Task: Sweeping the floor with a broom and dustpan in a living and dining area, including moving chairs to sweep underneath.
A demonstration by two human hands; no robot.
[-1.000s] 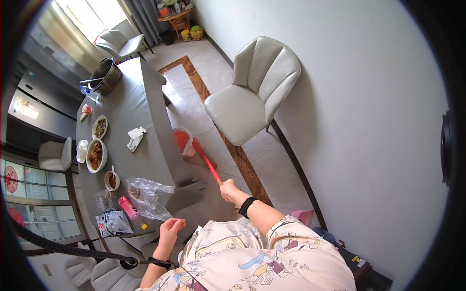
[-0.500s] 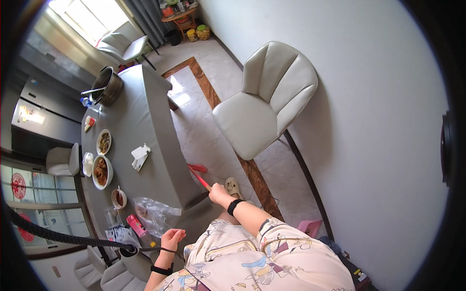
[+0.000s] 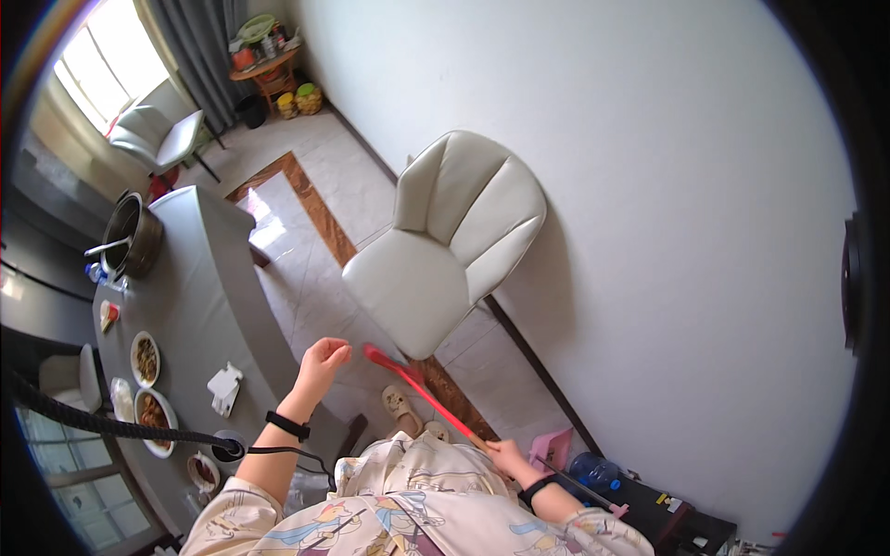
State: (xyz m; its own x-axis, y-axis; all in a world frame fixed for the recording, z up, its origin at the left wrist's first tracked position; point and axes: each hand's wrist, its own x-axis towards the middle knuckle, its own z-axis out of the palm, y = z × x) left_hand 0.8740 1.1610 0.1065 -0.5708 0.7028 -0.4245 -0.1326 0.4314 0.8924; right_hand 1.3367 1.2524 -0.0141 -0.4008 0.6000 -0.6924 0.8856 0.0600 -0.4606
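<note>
My right hand (image 3: 508, 458) is wrapped round the handle of a long red broom (image 3: 436, 404), low in front of my body. The broom slants up and to the left, its red head (image 3: 389, 360) by the front corner of the chair seat. My left hand (image 3: 324, 360) is raised to the left of the broom head, over the floor beside the table. Its fingers are curled together, and nothing shows in them. A pink dustpan (image 3: 553, 448) with a long handle is just beyond my right hand, near the wall.
A light grey chair (image 3: 413, 285) stands against the wall. Left is a grey-covered table (image 3: 185, 306) with a large pot (image 3: 132, 236), food bowls (image 3: 146, 360) and a white object (image 3: 224, 388). A blue water bottle (image 3: 594, 471) and dark low furniture (image 3: 686, 521) are at lower right.
My view has turned right, with the table shifting left. My right hand has drawn the broom away from the table edge toward the chair. My left hand has risen and reached forward.
</note>
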